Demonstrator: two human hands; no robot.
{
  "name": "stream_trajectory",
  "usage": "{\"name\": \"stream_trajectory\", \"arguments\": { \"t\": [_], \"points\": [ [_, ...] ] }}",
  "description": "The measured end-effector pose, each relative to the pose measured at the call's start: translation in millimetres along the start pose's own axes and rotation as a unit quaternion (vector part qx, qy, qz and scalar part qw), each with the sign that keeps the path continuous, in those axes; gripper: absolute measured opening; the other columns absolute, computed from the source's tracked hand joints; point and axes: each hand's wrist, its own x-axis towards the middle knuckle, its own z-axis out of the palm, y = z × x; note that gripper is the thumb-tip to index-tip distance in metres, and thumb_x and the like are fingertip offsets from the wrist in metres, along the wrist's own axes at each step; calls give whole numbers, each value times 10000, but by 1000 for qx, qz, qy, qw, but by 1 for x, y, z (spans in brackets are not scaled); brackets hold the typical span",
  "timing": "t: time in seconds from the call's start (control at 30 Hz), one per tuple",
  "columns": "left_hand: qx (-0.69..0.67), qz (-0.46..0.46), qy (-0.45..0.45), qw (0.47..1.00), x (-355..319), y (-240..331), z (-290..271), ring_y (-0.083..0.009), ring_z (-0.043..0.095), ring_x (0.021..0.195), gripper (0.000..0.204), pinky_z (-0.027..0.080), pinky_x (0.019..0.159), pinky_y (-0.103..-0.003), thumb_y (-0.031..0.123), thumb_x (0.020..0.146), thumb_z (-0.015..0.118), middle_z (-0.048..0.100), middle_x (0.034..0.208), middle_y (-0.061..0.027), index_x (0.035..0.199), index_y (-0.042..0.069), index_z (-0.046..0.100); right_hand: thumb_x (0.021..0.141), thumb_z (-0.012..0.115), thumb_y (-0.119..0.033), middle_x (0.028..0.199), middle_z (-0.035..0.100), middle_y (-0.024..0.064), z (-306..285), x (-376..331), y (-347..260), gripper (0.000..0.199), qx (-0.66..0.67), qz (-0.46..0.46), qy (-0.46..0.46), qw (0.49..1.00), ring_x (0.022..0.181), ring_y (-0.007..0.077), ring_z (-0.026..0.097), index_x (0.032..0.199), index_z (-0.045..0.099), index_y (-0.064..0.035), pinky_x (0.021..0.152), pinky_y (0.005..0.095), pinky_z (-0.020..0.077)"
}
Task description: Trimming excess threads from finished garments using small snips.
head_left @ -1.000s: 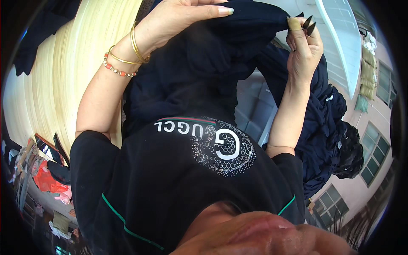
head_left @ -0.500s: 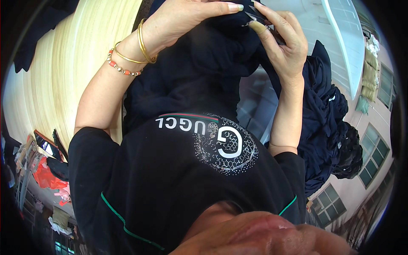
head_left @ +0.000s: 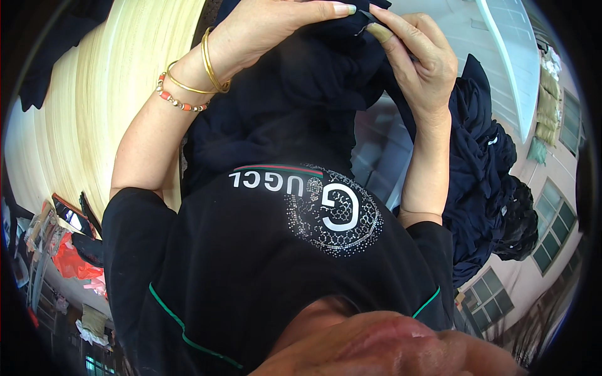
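Observation:
Dark navy cloth [head_left: 295,81] lies in folds over my lap and rises to both hands at the top of the head view. My left hand [head_left: 269,28], with gold bangles and a beaded bracelet at the wrist, is closed on the cloth. Its thumb stretches along the top, and the other fingers are mostly hidden. Close by on the right, my right hand [head_left: 423,59] pinches a dark cloth edge between thumb and forefinger. A small grey, pointed sliver [head_left: 369,17] shows by these fingertips; I cannot tell whether it is metal or fabric.
A pale wood-grained tabletop [head_left: 138,69] spans the left side. At right sits a heap of navy cloth [head_left: 473,163] beside a black plastic bag [head_left: 519,219]. A white-edged, pale surface [head_left: 464,31] is at upper right. Red plastic [head_left: 75,260] lies at lower left.
My right thumb and forefinger have drawn closer together. The shiny, pointed blade-like piece seen between them is now mostly out of sight. My left hand has hardly moved.

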Motion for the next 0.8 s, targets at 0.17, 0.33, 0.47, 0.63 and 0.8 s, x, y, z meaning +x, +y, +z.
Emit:
{"name": "stream_trajectory", "arguments": {
  "t": [0.17,0.33,0.47,0.63,0.8],
  "points": [
    [-9,16,0,1000,0,-6,2,-68,634,964,206,510,890,-216,92,1026,629,719,1065,-11,1166,-33,715,869,790,-3,760,582,-22,11,-3,-4,248,186,145,26,971,665,79,542,1114,754,-14,578,231,405],
    [42,30,3,999,-2,-8,6,-58,620,923,183,509,847,-211,83,1016,640,711,1038,-5,1135,-35,715,928,752,-23,771,597,-92,9,-3,3,52,365,398,-80,838,673,-14,500,923,701,-32,589,171,366],
    [206,-9,5,978,-1,5,4,-45,603,888,165,507,804,-210,69,1008,644,699,1015,9,1122,-28,713,970,732,-157,729,616,-71,-7,-11,22,95,368,380,58,846,556,0,451,936,723,-68,507,188,302],
    [9,-38,-16,999,-1,-2,-1,-53,620,921,164,499,858,-212,74,1018,630,707,1028,8,1129,-12,713,980,720,-143,764,652,-57,0,-13,41,84,400,380,136,823,586,8,526,977,724,-59,528,167,386],
    [-40,-54,-11,998,1,-2,-1,-64,629,985,182,479,919,-207,80,1035,603,711,1083,1,1158,-8,703,974,727,-139,746,620,-77,9,-11,44,86,312,391,105,860,610,7,519,971,718,-53,536,185,391]
  ]
}}
